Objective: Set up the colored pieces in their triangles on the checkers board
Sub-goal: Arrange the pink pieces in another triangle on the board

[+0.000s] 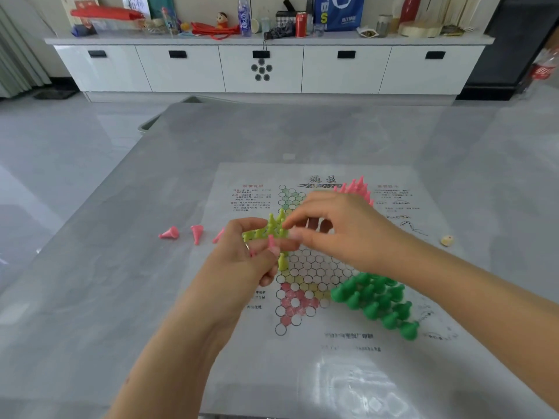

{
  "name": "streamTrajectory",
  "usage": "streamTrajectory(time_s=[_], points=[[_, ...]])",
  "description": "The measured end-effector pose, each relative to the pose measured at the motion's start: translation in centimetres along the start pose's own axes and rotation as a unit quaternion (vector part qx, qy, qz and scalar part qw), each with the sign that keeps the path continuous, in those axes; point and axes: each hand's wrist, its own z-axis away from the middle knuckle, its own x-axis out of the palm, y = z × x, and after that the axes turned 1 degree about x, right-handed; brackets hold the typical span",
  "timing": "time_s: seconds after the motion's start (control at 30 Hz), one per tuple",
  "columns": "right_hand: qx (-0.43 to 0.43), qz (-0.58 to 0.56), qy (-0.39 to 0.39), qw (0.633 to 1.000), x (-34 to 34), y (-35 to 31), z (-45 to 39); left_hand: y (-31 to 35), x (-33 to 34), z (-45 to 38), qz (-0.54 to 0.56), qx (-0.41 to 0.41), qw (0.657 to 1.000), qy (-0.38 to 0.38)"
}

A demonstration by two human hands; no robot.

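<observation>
Grey table (pixel 121 297), board (pixel 332 358) a paper sheet lying flat toward the right half, near edge at the bottom of view, far edge just past the printed title. Wide bare tabletop beyond the far edge and along the left side.

Left hand (pixel 242 255) over the board's left margin, fingers curled and clamped on a pink piece (pixel 271 241) held upright; more pink just showing inside the curl. Right hand (pixel 341 228) above the board's centre, fingers bent and spread a little, fingertips (pixel 295 235) touching or nearly touching the held piece; actual grip impossible to tell.

Lime pieces (pixel 272 228) standing in the left triangle, right behind both sets of fingers, one more lime piece just below the left fingers. Pink cluster (pixel 358 189) upright at the far right triangle, partly hidden by the right hand. Dark green pieces (pixel 378 300) filling the near right triangle, just beneath the right forearm. Near red triangle (pixel 295 300) with open circles, likewise the far green one.

Three loose pink pieces (pixel 184 232) lying tipped over on the table left of the board, the nearest partly behind the left hand. Small die (pixel 447 239) near the board's right edge, well apart from the hands.

Floor and a white cabinet (pixel 263 71) beyond the table's far edge.
</observation>
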Motion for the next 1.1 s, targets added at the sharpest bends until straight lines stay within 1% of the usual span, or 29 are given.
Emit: streamTrajectory(time_s=[0.1, 0.2, 0.33, 0.47, 0.53, 0.57, 0.67, 0.73, 0.77, 0.83, 0.97, 1.1], points=[[0.006, -0.014, 0.000, 1.000, 0.8, -0.6, 0.6, -0.5, 0.1, 0.1, -0.047, 0.017, 0.999, -0.017], [0.015, -0.067, 0.010, 0.998, 1.2, -0.8, 0.9, -0.5, 0.3, 0.2, -0.080, 0.031, 0.996, -0.022], [0.047, -0.173, -0.001, 0.984, 1.8, -0.9, 1.0, -0.3, 0.5, 0.1, -0.086, 0.050, 0.995, -0.006], [0.050, -0.196, 0.001, 0.979, 2.0, -0.7, 1.3, -0.3, 0.7, 0.1, -0.085, 0.052, 0.995, -0.014], [0.056, -0.185, 0.024, 0.981, 1.1, 0.2, 1.4, -0.3, 0.8, 0.0, -0.063, 0.034, 0.997, -0.013], [0.068, -0.171, 0.051, 0.982, 0.4, 1.0, 1.5, -0.2, 0.8, -0.2, -0.045, 0.025, 0.999, -0.007], [0.129, -0.118, 0.185, 0.967, -1.7, 4.6, 2.1, -0.1, 0.8, -0.8, -0.003, 0.019, 1.000, 0.014], [0.174, -0.077, 0.250, 0.950, -2.4, 7.0, 2.9, -0.2, 1.0, -1.0, -0.020, 0.029, 0.999, 0.020], [0.193, -0.052, 0.261, 0.944, -2.4, 8.0, 3.2, -0.3, 1.1, -1.0, -0.033, 0.034, 0.999, 0.022], [0.214, -0.015, 0.259, 0.942, -2.2, 9.3, 3.7, -0.4, 1.2, -1.1, -0.051, 0.039, 0.998, 0.018], [0.218, 0.026, 0.249, 0.943, -1.1, 10.1, 3.9, -0.5, 1.4, -0.7, -0.072, 0.053, 0.996, -0.014], [0.215, 0.053, 0.252, 0.942, -0.5, 10.0, 3.5, -0.6, 1.2, -0.5, -0.087, 0.062, 0.994, -0.026]])
